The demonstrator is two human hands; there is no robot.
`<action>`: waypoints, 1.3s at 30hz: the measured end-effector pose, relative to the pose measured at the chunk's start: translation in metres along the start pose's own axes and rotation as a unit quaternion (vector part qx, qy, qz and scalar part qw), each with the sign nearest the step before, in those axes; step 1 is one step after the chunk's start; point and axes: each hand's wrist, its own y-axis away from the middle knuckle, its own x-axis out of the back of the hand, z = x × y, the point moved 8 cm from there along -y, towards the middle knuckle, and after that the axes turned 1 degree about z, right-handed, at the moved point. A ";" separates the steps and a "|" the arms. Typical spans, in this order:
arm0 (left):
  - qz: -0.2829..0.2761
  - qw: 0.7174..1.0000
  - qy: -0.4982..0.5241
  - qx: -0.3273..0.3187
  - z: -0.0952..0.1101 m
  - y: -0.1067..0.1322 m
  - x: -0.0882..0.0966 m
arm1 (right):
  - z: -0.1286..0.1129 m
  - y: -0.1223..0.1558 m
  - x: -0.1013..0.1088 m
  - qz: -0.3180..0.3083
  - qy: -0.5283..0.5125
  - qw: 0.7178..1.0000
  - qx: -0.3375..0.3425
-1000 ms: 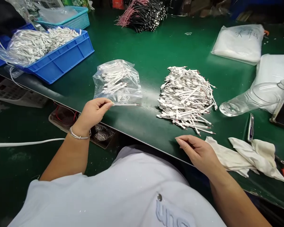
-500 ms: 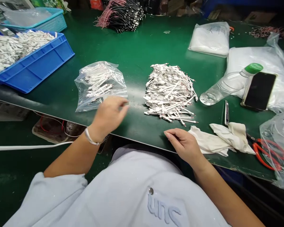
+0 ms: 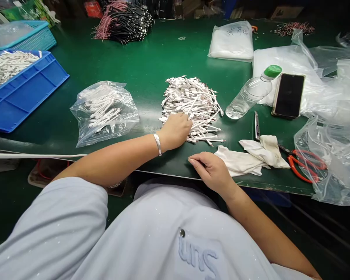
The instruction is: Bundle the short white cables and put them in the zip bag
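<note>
My left hand (image 3: 175,130), with a silver bangle on its wrist, is at the near left side of a pile of short white cables (image 3: 192,93). Its fingers are curled down against the cables, and the fingertips are partly hidden. Close by, my right hand (image 3: 211,169) rests at the table's front edge, thumb against the curled forefinger, with nothing visible in it. Left of the pile lies a clear plastic bag (image 3: 125,112) with several of the same white cables (image 3: 103,105) inside. White cloth gloves (image 3: 242,163) lie just beyond my right hand.
A blue crate (image 3: 32,89) of white cables stands at the left, a turquoise basket (image 3: 41,37) behind it. At the right are a water bottle (image 3: 247,97), phone (image 3: 290,95), utility knife (image 3: 256,125), red-handled scissors (image 3: 303,167) and plastic bags (image 3: 335,163). Black cables (image 3: 131,23) lie far back.
My left hand has moved right, from the near edge of the plastic bag to the cable pile. My right hand keeps its place at the table edge. The view has shifted right.
</note>
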 end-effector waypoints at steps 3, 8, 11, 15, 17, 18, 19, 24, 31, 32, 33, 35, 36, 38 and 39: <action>0.012 0.998 0.066 0.013 -0.016 -0.004 0.008 | -0.001 0.000 0.000 0.002 -0.003 1.000 0.007; 0.049 0.984 0.170 0.031 -0.037 -0.007 0.021 | 0.004 0.001 0.000 -0.008 -0.036 0.999 -0.031; 0.063 0.984 0.168 0.007 -0.039 -0.009 0.026 | 0.020 -0.003 0.003 0.011 -0.114 0.985 -0.131; 0.092 0.980 0.175 -0.011 -0.035 -0.008 0.037 | 0.046 -0.012 0.001 0.059 -0.332 0.890 -0.308; 0.106 0.975 0.194 -0.012 -0.031 -0.005 0.044 | 0.048 -0.023 0.000 0.079 -0.418 0.837 -0.344; 0.114 0.972 0.205 -0.013 -0.028 -0.002 0.048 | 0.048 -0.029 0.000 0.086 -0.443 0.821 -0.349; 0.121 0.969 0.217 -0.015 -0.025 0.001 0.052 | 0.046 -0.036 0.001 0.090 -0.459 0.813 -0.347; 0.143 0.940 0.307 -0.040 -0.010 0.015 0.067 | 0.022 -0.073 0.025 0.142 -0.452 0.851 -0.225; 0.094 0.870 0.483 -0.024 -0.017 0.018 0.053 | 0.014 -0.103 0.030 0.125 -0.413 0.881 -0.194; 0.068 0.858 0.509 -0.017 -0.018 0.017 0.044 | 0.018 -0.103 0.027 0.125 -0.418 0.877 -0.202; 0.043 0.836 0.546 -0.012 -0.019 0.016 0.035 | 0.024 -0.102 0.024 0.130 -0.425 0.870 -0.214; 0.006 0.763 0.646 -0.004 -0.021 0.013 0.016 | 0.038 -0.098 0.017 0.140 -0.434 0.854 -0.251; -0.005 0.719 0.695 0.003 -0.023 0.012 0.008 | 0.046 -0.095 0.014 0.143 -0.437 0.845 -0.273; -0.022 0.646 0.763 0.024 -0.027 0.011 -0.007 | 0.058 -0.090 0.009 0.147 -0.449 0.824 -0.312; -0.033 0.622 0.782 0.037 -0.029 0.011 -0.013 | 0.062 -0.089 0.008 0.149 -0.458 0.814 -0.324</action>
